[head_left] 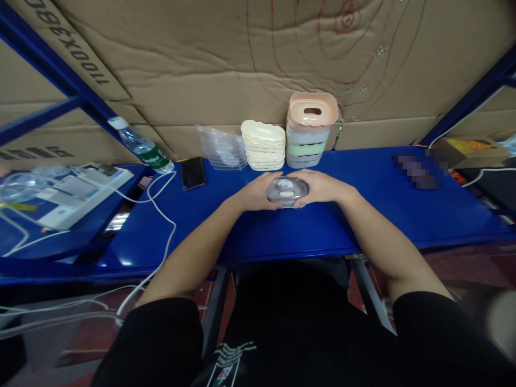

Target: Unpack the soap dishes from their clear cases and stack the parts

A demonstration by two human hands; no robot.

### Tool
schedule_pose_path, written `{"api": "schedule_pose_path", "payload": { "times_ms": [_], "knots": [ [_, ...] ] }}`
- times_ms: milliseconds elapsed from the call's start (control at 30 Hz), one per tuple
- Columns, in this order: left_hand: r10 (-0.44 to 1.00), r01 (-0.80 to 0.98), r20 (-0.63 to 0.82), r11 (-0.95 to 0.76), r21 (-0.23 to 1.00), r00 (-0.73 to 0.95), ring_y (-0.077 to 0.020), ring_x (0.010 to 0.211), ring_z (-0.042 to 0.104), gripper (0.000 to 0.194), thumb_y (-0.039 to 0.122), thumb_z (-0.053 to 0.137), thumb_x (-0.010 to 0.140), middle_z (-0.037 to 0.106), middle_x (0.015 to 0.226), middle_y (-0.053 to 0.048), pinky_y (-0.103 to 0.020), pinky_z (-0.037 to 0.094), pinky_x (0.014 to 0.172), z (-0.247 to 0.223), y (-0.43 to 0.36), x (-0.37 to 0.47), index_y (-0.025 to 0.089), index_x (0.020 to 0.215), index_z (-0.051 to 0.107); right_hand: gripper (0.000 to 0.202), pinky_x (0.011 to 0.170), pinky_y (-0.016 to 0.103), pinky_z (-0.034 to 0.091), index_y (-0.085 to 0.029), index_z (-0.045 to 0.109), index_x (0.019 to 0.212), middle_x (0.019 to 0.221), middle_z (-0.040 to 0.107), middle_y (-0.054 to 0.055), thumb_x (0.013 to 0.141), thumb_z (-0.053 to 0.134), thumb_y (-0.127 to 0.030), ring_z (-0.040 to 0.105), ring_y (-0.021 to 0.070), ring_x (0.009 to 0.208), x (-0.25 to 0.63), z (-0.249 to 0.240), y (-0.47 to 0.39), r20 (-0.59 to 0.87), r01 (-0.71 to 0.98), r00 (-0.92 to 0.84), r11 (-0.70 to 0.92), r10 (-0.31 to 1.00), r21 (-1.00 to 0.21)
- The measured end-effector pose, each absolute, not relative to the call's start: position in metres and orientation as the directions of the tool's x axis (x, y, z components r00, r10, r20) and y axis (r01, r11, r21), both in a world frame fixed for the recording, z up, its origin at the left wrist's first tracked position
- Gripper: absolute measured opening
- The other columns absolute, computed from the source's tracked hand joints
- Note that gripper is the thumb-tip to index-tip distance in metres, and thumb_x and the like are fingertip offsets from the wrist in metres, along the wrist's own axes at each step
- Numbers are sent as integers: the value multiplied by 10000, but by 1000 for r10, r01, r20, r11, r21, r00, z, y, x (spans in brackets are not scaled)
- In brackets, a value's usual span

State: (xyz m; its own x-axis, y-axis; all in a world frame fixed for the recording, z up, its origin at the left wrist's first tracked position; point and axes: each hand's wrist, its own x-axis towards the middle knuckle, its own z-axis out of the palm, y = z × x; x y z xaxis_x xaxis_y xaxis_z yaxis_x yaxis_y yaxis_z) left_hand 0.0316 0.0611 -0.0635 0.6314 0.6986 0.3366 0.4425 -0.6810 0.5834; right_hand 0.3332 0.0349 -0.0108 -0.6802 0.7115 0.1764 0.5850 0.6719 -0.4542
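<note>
Left hand (260, 192) and right hand (321, 187), both part-curled, grip one grey lidded container (287, 193) over the bench (397, 207), at the left's three o'clock and the right's nine. Beyond it: one phone (193, 173) near nine, one clear stack (224, 150) at ten, one cream stack (263, 146) at eleven, one bin stack (309, 133) at one.

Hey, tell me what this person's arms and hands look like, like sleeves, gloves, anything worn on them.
Both the left hand and the right hand are ungloved, and the forearms show no watch or bracelet. Black short sleeves cover the upper arms, part of a black shirt with a pale print whose lettering I can't make out.
</note>
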Motion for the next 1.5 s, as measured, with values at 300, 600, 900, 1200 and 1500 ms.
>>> {"api": "schedule_pose_path", "payload": {
  "times_ms": [300, 600, 900, 1200, 1500],
  "knots": [
    [687, 452, 255, -667, 592, 680, -460, 1540, 610, 1009, 566, 976, 748, 653, 1642, -196, -656, 504, 1307, -56, 55, 36, 209, 1620, 617, 637, 1267, 634, 538, -290, 811, 1449, 1636, 711, 131, 893, 927, -579, 694, 410, 1479, 324, -18, 37, 368, 418, -738, 811, 566, -409],
    [671, 421, 273, -678, 603, 690, -443, 1597, 554, 1009, 624, 989, 788, 635, 1674, -172, -665, 451, 1349, -56, 57, 37, 244, 1644, 613, 509, 1280, 593, 543, -313, 860, 1354, 1676, 662, 111, 877, 964, -454, 661, 389, 1523, 329, -26, 42, 355, 391, -717, 768, 600, -507],
    [666, 399, 289, -679, 616, 688, -457, 1642, 517, 1111, 691, 1003, 762, 571, 1745, -168, -671, 434, 1375, -61, 61, 36, 277, 1696, 567, 680, 1260, 579, 561, -316, 824, 1421, 1593, 690, 113, 793, 1010, -497, 684, 389, 1456, 334, -26, 47, 346, 407, -717, 766, 605, -497],
    [686, 441, 246, -658, 610, 684, -434, 1623, 552, 1051, 636, 1003, 768, 588, 1739, -161, -668, 422, 1383, -59, 61, 33, 270, 1670, 606, 651, 1228, 586, 578, -328, 811, 1429, 1557, 730, 101, 817, 978, -478, 720, 373, 1403, 335, -25, 46, 338, 398, -727, 768, 598, -502],
    [723, 481, 208, -617, 623, 659, -462, 1695, 456, 1174, 688, 1017, 730, 497, 1817, -174, -691, 347, 1420, -62, 62, 32, 279, 1726, 549, 642, 1230, 582, 569, -318, 783, 1441, 1546, 719, 107, 833, 921, -468, 698, 377, 1410, 330, -23, 44, 309, 430, -733, 765, 606, -480]
  ]
}}
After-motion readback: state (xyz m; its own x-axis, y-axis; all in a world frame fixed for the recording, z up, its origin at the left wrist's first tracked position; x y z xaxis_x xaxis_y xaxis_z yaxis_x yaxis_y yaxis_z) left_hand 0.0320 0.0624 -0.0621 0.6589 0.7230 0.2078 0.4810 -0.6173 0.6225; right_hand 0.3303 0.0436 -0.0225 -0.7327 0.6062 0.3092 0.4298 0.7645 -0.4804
